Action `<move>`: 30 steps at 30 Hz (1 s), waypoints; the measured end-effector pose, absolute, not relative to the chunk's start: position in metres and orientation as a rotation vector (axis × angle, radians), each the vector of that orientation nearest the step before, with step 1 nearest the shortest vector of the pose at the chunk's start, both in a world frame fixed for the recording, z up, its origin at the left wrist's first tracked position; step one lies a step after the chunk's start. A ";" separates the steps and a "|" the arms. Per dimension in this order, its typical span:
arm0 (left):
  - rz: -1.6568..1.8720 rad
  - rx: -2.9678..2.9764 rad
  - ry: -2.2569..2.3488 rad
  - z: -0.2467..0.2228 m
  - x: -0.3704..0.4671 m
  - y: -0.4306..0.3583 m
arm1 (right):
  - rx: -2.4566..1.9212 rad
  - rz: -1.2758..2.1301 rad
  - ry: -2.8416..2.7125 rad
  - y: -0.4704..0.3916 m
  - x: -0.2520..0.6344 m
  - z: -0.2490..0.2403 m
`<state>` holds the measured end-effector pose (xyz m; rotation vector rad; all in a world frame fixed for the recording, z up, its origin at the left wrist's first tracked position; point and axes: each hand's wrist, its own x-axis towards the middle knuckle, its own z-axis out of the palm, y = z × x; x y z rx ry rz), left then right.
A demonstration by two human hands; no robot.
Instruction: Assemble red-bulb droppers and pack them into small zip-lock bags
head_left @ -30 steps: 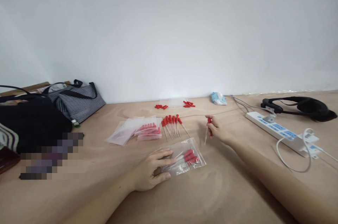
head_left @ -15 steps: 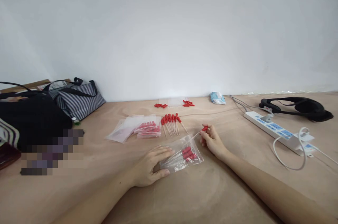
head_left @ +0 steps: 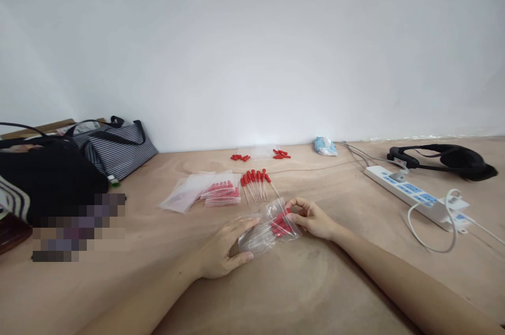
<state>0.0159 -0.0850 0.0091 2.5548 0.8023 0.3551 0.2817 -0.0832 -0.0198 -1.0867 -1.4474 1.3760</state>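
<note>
A clear plastic bag (head_left: 258,239) lies on the table between my hands, holding several droppers with red bulbs (head_left: 281,229) and thin pale stems. At the bag's left end, my left hand (head_left: 226,251) grips it with fingers above and thumb below. My right hand (head_left: 310,218) is at the bag's right edge, its fingers pinched on the red bulb of a dropper (head_left: 287,212). This dropper's stem points left into the bag. Just behind the bag, a row of loose red-bulbed droppers (head_left: 255,177) lies with stems toward me.
Left of the loose droppers lie stacked plastic bags (head_left: 189,190), some with red bulbs inside. More red-bulbed droppers (head_left: 281,154) are near the wall. A white power strip (head_left: 414,195), a black headset (head_left: 461,162) and a blue-white packet (head_left: 325,146) stand right; a striped bag (head_left: 118,148) stands left.
My right hand has moved left to the bag with the dropper, whose stem has gone inside. The bag's right end is lifted and crumpled slightly. My left hand stays almost where it was.
</note>
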 end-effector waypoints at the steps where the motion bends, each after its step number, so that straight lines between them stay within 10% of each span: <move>1: 0.357 2.558 0.794 0.009 0.016 -0.085 | -1.075 1.402 -1.455 -0.083 0.281 -0.020; 30: 0.270 2.536 0.754 0.008 0.014 -0.082 | -1.834 0.515 -1.789 0.032 0.240 -0.001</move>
